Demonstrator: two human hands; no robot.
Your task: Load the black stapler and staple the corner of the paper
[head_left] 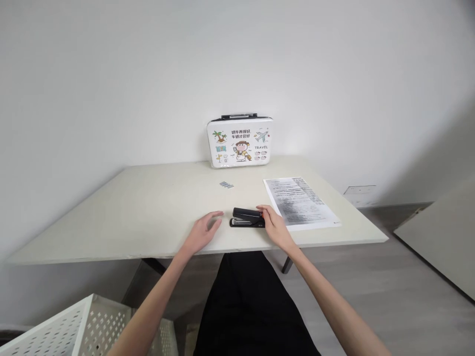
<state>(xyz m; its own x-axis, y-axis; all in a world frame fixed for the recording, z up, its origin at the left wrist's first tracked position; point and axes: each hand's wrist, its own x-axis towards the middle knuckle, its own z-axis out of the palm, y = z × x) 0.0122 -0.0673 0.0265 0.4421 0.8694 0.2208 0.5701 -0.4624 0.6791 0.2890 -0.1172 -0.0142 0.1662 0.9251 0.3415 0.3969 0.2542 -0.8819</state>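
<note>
A black stapler lies flat near the front edge of a pale table. My right hand touches the stapler's right end, where a small orange part shows, its fingers curled onto it. My left hand hovers just left of the stapler with fingers apart and nothing in it. A strip of staples lies farther back on the table. A printed sheet of paper lies to the right of the stapler.
A white carry case with cartoon travel pictures stands upright against the wall at the table's back. A white perforated basket sits on the floor at lower left. A slanted board stands at right.
</note>
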